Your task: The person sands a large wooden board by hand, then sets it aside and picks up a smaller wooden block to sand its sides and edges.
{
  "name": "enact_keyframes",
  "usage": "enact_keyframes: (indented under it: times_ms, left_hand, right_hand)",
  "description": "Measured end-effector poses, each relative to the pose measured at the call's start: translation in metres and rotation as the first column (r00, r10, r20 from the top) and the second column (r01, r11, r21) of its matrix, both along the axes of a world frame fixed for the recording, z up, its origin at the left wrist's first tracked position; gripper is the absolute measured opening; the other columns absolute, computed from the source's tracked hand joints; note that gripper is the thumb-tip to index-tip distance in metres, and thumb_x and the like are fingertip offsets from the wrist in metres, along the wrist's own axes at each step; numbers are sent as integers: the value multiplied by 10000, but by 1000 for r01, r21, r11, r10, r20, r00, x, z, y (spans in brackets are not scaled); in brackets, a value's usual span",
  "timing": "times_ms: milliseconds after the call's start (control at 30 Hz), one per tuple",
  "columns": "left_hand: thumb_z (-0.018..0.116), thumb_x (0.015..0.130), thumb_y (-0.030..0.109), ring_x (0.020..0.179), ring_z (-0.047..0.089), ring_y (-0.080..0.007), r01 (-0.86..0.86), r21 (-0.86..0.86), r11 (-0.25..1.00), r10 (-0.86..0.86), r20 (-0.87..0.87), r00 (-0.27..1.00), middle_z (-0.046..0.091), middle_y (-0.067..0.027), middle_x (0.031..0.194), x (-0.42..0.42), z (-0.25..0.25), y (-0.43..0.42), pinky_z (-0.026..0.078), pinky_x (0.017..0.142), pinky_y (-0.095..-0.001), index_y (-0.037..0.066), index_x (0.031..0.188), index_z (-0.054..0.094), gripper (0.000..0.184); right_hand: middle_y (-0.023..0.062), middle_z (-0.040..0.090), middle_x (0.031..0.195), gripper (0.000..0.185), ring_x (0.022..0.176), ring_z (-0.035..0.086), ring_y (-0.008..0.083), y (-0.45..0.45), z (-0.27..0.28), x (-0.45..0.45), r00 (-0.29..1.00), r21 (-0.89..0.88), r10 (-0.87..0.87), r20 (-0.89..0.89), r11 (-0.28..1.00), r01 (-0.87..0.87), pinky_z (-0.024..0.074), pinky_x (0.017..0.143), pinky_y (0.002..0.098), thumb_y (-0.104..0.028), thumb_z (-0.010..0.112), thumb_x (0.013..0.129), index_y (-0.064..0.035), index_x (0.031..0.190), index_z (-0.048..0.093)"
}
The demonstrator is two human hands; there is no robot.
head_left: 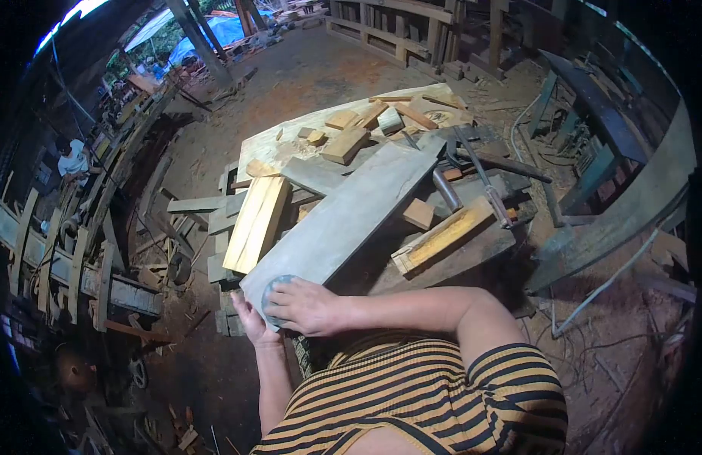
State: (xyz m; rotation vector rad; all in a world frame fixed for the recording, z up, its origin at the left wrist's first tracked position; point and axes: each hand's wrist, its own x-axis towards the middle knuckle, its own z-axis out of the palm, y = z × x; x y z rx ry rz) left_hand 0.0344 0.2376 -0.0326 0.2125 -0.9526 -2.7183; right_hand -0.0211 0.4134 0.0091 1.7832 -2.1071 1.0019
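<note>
A long grey board [343, 212] slants from the near left to the back right across the work table. On its near end my right hand [305, 305] rests over a round blue-grey disc [279, 287], with the fingers pressed on it. My left hand [252, 322] holds the near left corner of the same board, partly hidden beneath it. Left of the board lies a thick pale wooden block [252, 224].
Behind the board are wood offcuts [345, 144] on a light panel [290, 136]. A clamp [491, 189], a metal tube [447, 189] and a yellowish wood strip [446, 239] lie to the right. A person [74, 161] is at the far left.
</note>
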Motion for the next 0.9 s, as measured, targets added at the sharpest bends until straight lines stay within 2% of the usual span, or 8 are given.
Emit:
enact_keyframes:
  times_ms: [67, 200, 267, 433, 633, 667, 767, 900]
  left_hand:
    - [449, 931, 486, 1133, 536, -303, -12, 51, 999, 10, 42, 999, 554, -142, 1245, 0, -5, -4, 412, 989, -458, 14, 1248, 499, 571]
    - [556, 908, 286, 1139, 533, -317, -80, 170, 982, 62, 109, 992, 553, -150, 1243, -1, 2, 3, 422, 976, -493, 12, 1247, 499, 439]
    - [554, 906, 244, 1146, 527, -337, -49, 178, 983, 23, 143, 989, 547, -156, 1251, -2, -2, 0, 412, 984, -513, 16, 1263, 483, 430]
    - [543, 909, 215, 1154, 520, -351, -52, 181, 982, 26, 145, 989, 536, -162, 1263, -2, -4, 2, 409, 987, -525, 23, 1288, 456, 434]
    - [500, 933, 252, 1162, 515, -353, -20, 249, 968, -7, 109, 994, 510, -172, 1299, -2, 1, 4, 403, 993, -523, 27, 1311, 434, 445]
    - [487, 939, 266, 1164, 514, -352, 4, 267, 964, -32, 98, 995, 503, -175, 1308, -3, 4, 6, 400, 995, -521, 26, 1315, 431, 450]
    - [474, 945, 275, 1180, 502, -349, 64, 180, 982, -86, 120, 989, 496, -176, 1316, -1, 1, 0, 390, 1004, -516, 29, 1322, 427, 453]
    - [470, 947, 256, 1207, 479, -344, -54, 137, 989, 34, 147, 989, 496, -163, 1320, -1, 0, 1, 372, 1023, -512, 39, 1327, 426, 440]
  right_hand:
    - [131, 539, 1147, 287, 1119, 490, 301, 28, 9, -19, 998, 62, 68, -4, 996, -68, 387, 953, 421, -249, 538, 841, -83, 1073, 565]
    - [146, 587, 1010, 214, 999, 545, 331, 114, -7, -122, 949, 157, -315, 0, 937, 311, 440, 886, 410, -134, 525, 784, -55, 969, 598]
    - [141, 598, 1093, 255, 1084, 531, 306, 165, -22, -175, 743, 220, -648, 170, 760, 612, 405, 963, 401, -148, 516, 825, -69, 1047, 613]
    - [120, 592, 1158, 290, 1166, 492, 286, 204, -51, -212, 364, 98, -931, -42, 358, 928, 367, 992, 430, -230, 524, 858, -94, 1097, 617]
    - [144, 603, 1041, 218, 979, 556, 330, 68, -14, -78, 921, 102, -383, 74, 922, 375, 442, 876, 433, -100, 495, 789, -57, 956, 627]
    - [157, 589, 1046, 231, 1002, 549, 333, 49, 15, -45, 952, 302, -292, 92, 919, 253, 424, 906, 437, -162, 525, 803, -68, 994, 615]
    - [166, 567, 1068, 264, 1031, 534, 332, 20, 2, -6, 999, -140, -28, -27, 990, 24, 404, 928, 445, -231, 542, 820, -76, 1027, 596]
    - [158, 549, 1107, 290, 1085, 499, 331, 50, -1, -61, 994, 103, 78, 77, 991, -85, 393, 946, 430, -227, 524, 835, -60, 1067, 567]
